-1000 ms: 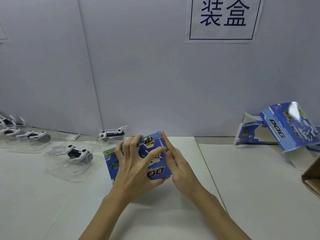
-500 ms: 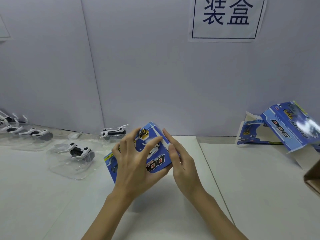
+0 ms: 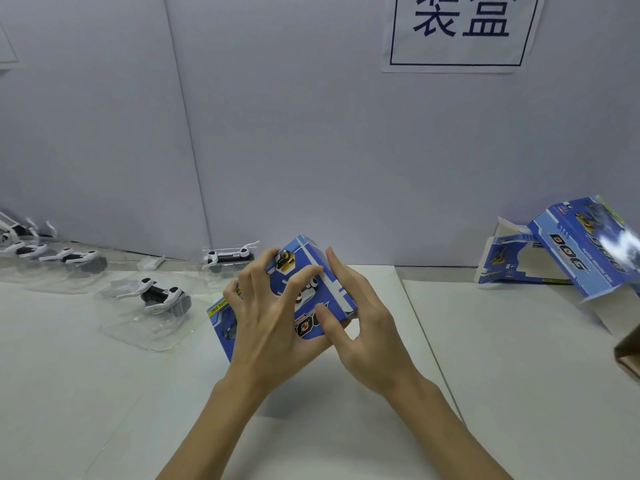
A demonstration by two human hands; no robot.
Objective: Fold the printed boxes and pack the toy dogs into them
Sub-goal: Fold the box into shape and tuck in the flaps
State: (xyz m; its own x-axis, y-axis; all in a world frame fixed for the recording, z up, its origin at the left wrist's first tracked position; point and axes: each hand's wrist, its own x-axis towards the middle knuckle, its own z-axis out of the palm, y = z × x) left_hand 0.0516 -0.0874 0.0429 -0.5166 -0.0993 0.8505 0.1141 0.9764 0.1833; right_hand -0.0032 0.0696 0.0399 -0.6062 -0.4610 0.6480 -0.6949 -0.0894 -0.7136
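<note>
- Head view: white table (image 3: 502, 393) against a pale wall carrying a paper sign (image 3: 462, 29).
- Blue printed box (image 3: 313, 289), tilted, held above the table's middle.
- Left hand (image 3: 268, 317) grips it, fingers (image 3: 258, 271) spread and curled over its top.
- Right hand (image 3: 363, 327) clasps its right side, thumb pressing the front.
- Other printed boxes (image 3: 585, 247) lie far right.
- Toy dogs (image 3: 159, 294) in clear trays sit left.

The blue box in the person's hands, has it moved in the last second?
Yes. The blue box has tipped: its top corner has risen towards the wall behind the table, while the left hand and right hand turn it.
</note>
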